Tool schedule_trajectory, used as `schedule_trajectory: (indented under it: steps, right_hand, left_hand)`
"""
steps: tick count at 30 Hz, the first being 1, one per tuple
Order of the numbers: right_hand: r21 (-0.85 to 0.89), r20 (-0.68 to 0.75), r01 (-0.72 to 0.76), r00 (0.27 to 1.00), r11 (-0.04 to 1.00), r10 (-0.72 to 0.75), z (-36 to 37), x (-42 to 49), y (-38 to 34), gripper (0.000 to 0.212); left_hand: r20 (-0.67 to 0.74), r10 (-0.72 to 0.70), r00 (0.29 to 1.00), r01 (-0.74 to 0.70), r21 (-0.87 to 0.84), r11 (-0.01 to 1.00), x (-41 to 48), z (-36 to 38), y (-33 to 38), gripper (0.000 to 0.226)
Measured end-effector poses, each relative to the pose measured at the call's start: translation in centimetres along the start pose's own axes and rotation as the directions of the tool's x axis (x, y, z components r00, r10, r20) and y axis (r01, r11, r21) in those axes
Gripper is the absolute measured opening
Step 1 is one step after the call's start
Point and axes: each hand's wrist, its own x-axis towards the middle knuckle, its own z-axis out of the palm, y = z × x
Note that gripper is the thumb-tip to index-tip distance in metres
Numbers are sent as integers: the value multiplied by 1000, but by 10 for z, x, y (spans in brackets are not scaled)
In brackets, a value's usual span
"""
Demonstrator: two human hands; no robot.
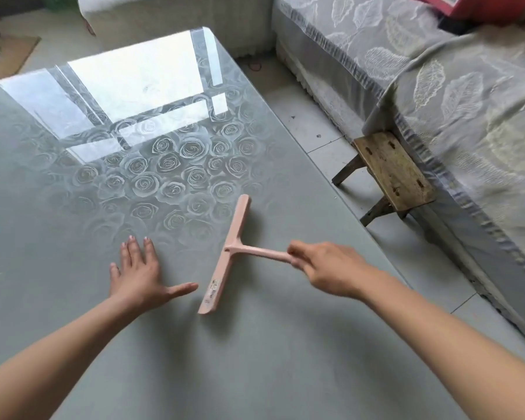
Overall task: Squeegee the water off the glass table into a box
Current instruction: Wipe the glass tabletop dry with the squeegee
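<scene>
Right hand [328,268] fingers grip one pink squeegee [225,259]; left hand [140,274] fingers spread on glass table [73,207].

A single head-worn view — forward and down, close over the glass table [73,298], the sofa [467,116] at right.

The rose-patterned glass table [73,207] carries a pink squeegee [225,259]; the left hand [140,274] lies flat just beside it.

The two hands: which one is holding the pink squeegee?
The right hand grips the pink squeegee by its handle. The left hand holds nothing and lies flat with fingers spread on the glass table.
</scene>
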Motion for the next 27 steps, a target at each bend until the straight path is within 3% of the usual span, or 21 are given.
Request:
schedule_trajectory:
  steps: [3,8,12,16,19,24,27]
  right_hand:
    - [-62,-61,-68,996,996,65,-36,-16,33,24]
    - [-150,44,-283,955,947,293,-71,-47,91,19]
    - [-43,92,-159,982,986,163,-46,10,59,20]
    - [-114,10,-45,999,993,46,-42,72,26,25]
    - [-157,-85,-13,996,988,0,-58,58,42,25]
    - [86,-191,-365,907,927,375,-61,-25,102,14]
    - [120,-78,-470,874,875,480,-36,-48,108,13]
  left_hand:
    - [66,-2,998,4,-29,1000,14,-13,-4,158]
    - [247,-13,969,38,-97,995,31,-21,1,168]
    - [315,-66,947,72,-7,997,36,-15,6,165]
    - [341,-105,934,100,32,994,37,-16,8,163]
    - [373,-104,922,95,40,995,36,-18,9,163]
    - [415,-86,906,80,32,996,36,-22,8,163]
    - [427,-93,899,87,34,996,38,-24,8,163]
